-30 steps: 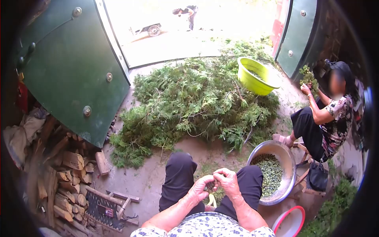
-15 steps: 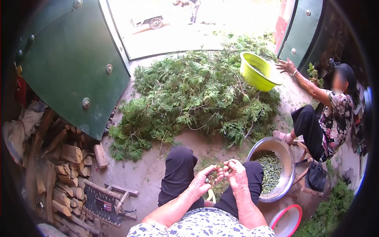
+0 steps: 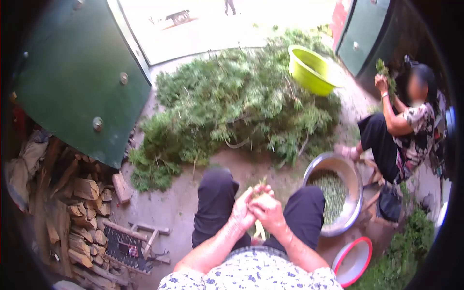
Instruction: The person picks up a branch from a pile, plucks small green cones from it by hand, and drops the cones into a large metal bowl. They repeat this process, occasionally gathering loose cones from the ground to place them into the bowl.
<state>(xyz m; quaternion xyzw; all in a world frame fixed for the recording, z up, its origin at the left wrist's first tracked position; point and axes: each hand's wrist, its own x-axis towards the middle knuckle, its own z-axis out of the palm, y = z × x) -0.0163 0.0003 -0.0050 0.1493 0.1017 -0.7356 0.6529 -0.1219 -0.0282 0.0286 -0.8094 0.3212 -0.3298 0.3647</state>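
Note:
Both of my hands meet above the gap between my knees. My left hand (image 3: 244,210) is curled around a small green sprig (image 3: 261,185), whose tip shows above the fingers. My right hand (image 3: 268,210) presses against it with bent fingers; what those fingers hold is hidden. To the right of my right knee stands a metal basin (image 3: 358,195) holding many small green berries (image 3: 329,191). Beyond my knees lies a large heap of green branches (image 3: 232,106), with a yellow-green tub (image 3: 316,87) on its right part.
A seated co-worker (image 3: 415,121) at right holds a green sprig in raised hands. A red-rimmed white basin (image 3: 369,251) sits low right, near more greenery (image 3: 401,261). Firewood (image 3: 87,189) and a low woven stool (image 3: 126,246) are at left, below a green door (image 3: 72,82).
My hands have come together, the right one moving left onto the left one. The co-worker's outstretched hand has drawn back and is raised at a sprig. The whole view has shifted slightly.

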